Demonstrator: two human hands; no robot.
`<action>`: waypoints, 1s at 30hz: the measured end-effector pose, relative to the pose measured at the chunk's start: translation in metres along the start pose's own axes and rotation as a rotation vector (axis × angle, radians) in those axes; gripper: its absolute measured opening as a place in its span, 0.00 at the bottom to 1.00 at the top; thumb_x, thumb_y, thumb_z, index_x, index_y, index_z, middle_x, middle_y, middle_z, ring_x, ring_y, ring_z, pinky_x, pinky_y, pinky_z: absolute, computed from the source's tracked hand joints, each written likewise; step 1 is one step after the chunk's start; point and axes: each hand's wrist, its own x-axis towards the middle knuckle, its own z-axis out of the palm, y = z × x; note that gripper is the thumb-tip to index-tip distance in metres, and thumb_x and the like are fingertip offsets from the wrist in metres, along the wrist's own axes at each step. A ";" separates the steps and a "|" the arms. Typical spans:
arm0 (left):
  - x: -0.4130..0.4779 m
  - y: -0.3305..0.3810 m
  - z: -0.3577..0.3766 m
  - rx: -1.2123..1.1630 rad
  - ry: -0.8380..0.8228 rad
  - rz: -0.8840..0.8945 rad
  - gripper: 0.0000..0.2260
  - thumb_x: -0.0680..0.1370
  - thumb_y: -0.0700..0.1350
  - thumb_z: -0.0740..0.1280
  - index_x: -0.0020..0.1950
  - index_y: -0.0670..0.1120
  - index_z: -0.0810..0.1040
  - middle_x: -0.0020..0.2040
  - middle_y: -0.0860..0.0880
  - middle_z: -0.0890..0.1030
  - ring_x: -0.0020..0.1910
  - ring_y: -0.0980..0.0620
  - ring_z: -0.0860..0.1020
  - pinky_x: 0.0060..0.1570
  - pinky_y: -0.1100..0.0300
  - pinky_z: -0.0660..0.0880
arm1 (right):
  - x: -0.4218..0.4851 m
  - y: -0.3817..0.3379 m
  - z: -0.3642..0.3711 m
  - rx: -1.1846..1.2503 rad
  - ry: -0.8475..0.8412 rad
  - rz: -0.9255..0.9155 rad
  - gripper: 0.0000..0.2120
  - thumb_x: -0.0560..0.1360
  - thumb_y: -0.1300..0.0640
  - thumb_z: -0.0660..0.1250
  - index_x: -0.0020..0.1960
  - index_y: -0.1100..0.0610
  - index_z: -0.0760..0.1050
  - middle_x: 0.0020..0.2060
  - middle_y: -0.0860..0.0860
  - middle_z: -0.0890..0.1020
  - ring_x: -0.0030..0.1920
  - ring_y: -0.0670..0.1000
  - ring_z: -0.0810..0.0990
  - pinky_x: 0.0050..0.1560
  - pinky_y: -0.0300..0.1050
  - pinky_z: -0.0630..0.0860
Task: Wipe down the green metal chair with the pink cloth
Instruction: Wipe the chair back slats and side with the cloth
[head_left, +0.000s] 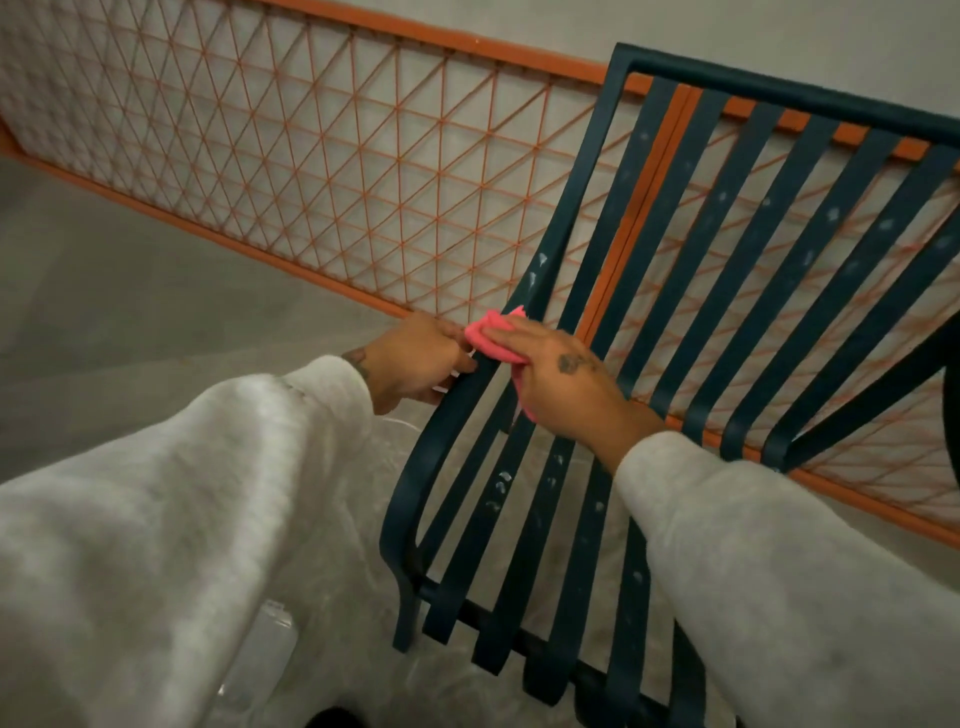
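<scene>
The dark green metal chair (737, 291) has long flat slats running from the backrest at upper right down to the seat at the bottom, with pale smudges on several slats. My right hand (563, 384) presses the pink cloth (491, 338) onto the leftmost slats where back and seat meet. My left hand (415, 358) grips the chair's left frame bar just beside the cloth. Both arms wear light grey fleece sleeves.
An orange railing (332, 156) with diamond wire mesh runs behind the chair, against a grey wall. Grey concrete floor (104, 291) lies to the left. A clear plastic bottle (270, 644) lies on the floor near the chair's front left leg.
</scene>
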 end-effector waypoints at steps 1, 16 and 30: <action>0.005 0.001 0.000 -0.005 0.002 -0.017 0.08 0.80 0.38 0.63 0.52 0.47 0.80 0.49 0.49 0.83 0.47 0.51 0.81 0.40 0.59 0.76 | 0.007 0.001 -0.007 -0.002 -0.011 0.021 0.39 0.74 0.72 0.61 0.74 0.35 0.63 0.76 0.38 0.62 0.77 0.47 0.61 0.77 0.55 0.59; 0.013 -0.008 0.012 -0.100 0.124 0.092 0.07 0.80 0.44 0.64 0.46 0.50 0.82 0.40 0.53 0.83 0.35 0.58 0.80 0.32 0.66 0.74 | -0.003 -0.013 -0.005 0.132 0.027 0.099 0.38 0.75 0.74 0.59 0.74 0.40 0.66 0.78 0.39 0.59 0.77 0.44 0.57 0.78 0.47 0.56; 0.059 0.015 -0.025 -0.164 -0.174 -0.070 0.11 0.76 0.36 0.68 0.55 0.46 0.82 0.49 0.50 0.86 0.51 0.51 0.83 0.45 0.56 0.79 | 0.000 0.008 0.001 0.071 0.066 -0.023 0.42 0.72 0.73 0.65 0.78 0.42 0.60 0.79 0.40 0.55 0.78 0.46 0.56 0.77 0.53 0.61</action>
